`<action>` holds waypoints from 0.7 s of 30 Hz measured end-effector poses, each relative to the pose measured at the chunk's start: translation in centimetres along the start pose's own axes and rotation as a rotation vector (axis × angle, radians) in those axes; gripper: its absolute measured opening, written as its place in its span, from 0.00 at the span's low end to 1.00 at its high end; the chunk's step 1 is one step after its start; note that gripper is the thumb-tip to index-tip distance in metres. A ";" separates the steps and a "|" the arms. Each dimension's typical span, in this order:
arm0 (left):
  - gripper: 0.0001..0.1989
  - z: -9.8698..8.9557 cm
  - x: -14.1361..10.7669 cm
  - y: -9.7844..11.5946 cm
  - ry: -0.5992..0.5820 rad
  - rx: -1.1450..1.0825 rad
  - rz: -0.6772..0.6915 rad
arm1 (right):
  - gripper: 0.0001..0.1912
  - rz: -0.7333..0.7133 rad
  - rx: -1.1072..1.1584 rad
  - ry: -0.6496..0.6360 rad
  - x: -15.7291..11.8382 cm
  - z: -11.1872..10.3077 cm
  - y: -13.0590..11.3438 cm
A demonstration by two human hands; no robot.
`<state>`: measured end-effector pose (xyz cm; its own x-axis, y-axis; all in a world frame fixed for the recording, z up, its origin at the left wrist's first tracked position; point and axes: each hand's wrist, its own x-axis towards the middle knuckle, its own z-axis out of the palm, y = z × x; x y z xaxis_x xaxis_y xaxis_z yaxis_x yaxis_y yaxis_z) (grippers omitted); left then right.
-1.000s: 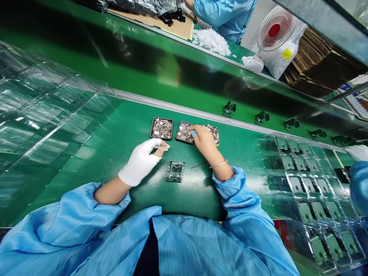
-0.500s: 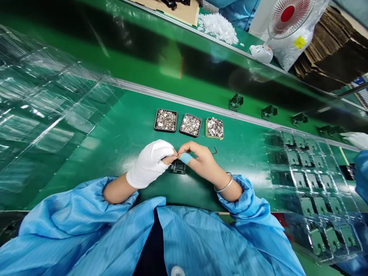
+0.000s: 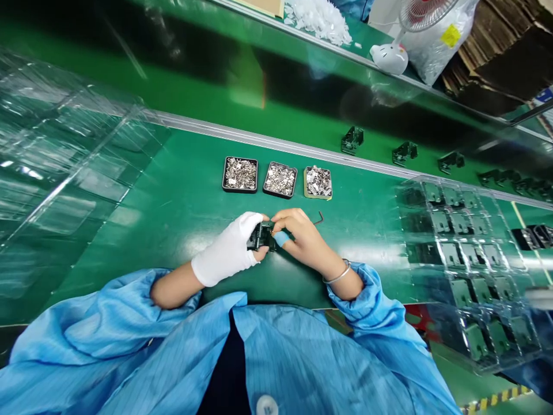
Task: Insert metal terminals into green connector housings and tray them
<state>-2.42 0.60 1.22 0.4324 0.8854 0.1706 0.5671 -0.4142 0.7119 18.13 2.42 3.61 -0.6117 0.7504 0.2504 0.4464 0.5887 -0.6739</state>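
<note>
My left hand point(image 3: 231, 248), in a white glove with bare fingertips, is closed around a black plastic housing point(image 3: 261, 235). My right hand point(image 3: 300, 235) is bare, with blue tape around its thumb. Its thumb and index finger pinch at the housing's right side, where a tiny copper-coloured spot shows; what lies between the fingers is too small to name. Beyond my hands stand three small trays of shiny metal parts: a left tray point(image 3: 223, 180), a middle tray point(image 3: 265, 183) and a right tray point(image 3: 306, 190). A small hex key point(image 3: 320, 218) lies just past my right hand.
Clear plastic trays point(image 3: 82, 173) spread over the left. A clear compartment tray point(image 3: 470, 253) with dark parts stands at right. Several black housings point(image 3: 352, 140) line the back ledge. Behind it are white plastic pieces point(image 3: 317, 20) and a fan point(image 3: 391, 57). A co-worker's blurred hand point(image 3: 539, 297) is far right.
My left hand has taken hold of the black housing, which lay beneath my hands before. My right fingers have come to its right side. The camera view has shifted slightly.
</note>
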 end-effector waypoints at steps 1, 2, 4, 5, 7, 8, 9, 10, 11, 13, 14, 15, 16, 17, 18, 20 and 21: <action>0.21 0.0 0.0 0.1 0.025 0.018 0.023 | 0.08 0.007 -0.018 -0.006 0.0 0.2 -0.1; 0.21 -0.1 -0.1 0.1 0.046 0.041 0.047 | 0.08 0.011 -0.035 -0.007 0.0 0.3 -0.2; 0.21 -0.2 -0.2 0.2 0.075 0.095 0.087 | 0.07 0.008 -0.070 0.011 0.0 0.5 -0.3; 0.21 -0.2 -0.3 0.2 0.089 0.124 0.104 | 0.08 0.004 -0.090 0.020 0.0 0.6 -0.4; 0.20 -0.2 -0.4 0.4 0.104 0.186 0.128 | 0.08 -0.003 -0.130 0.022 0.0 0.8 -0.5; 0.19 -0.2 -0.4 0.4 0.104 0.213 0.135 | 0.09 -0.005 -0.148 0.016 -0.1 0.9 -0.5; 0.19 -0.2 -0.5 0.5 0.101 0.236 0.137 | 0.10 -0.009 -0.163 0.008 -0.1 1.0 -0.5; 0.18 -0.2 -0.5 0.5 0.098 0.250 0.137 | 0.11 -0.014 -0.171 0.001 -0.1 1.0 -0.5; 0.18 -0.2 -0.4 0.6 0.095 0.257 0.134 | 0.12 -0.021 -0.172 -0.006 -0.1 1.0 -0.4; 0.19 -0.3 -0.4 0.5 0.084 0.247 0.130 | 0.14 -0.031 -0.155 -0.016 -0.2 1.1 -0.4; 0.19 -0.4 -0.4 0.4 0.074 0.233 0.131 | 0.14 -0.032 -0.140 -0.023 -0.2 1.0 -0.3; 0.19 -0.5 -0.4 0.3 0.062 0.218 0.130 | 0.14 -0.030 -0.124 -0.028 -0.2 1.0 -0.3; 0.20 -0.6 -0.4 0.3 0.048 0.201 0.127 | 0.13 -0.025 -0.110 -0.033 -0.2 1.0 -0.3; 0.20 -0.7 -0.4 0.2 0.034 0.184 0.120 | 0.13 -0.015 -0.098 -0.038 -0.2 0.9 -0.3; 0.20 -0.9 -0.4 0.2 0.020 0.167 0.107 | 0.12 0.000 -0.090 -0.039 -0.2 0.9 -0.4; 0.23 -1.3 -0.4 0.3 -0.007 0.127 0.075 | 0.12 0.033 -0.089 -0.037 -0.2 0.8 -0.5; 0.26 -1.6 -0.4 0.5 -0.020 0.107 0.064 | 0.12 0.046 -0.098 -0.039 -0.2 0.8 -0.6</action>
<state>-3.41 0.43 2.55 0.4833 0.8524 0.1995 0.6086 -0.4909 0.6233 17.41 1.69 3.43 -0.6130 0.7663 0.1923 0.5350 0.5817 -0.6127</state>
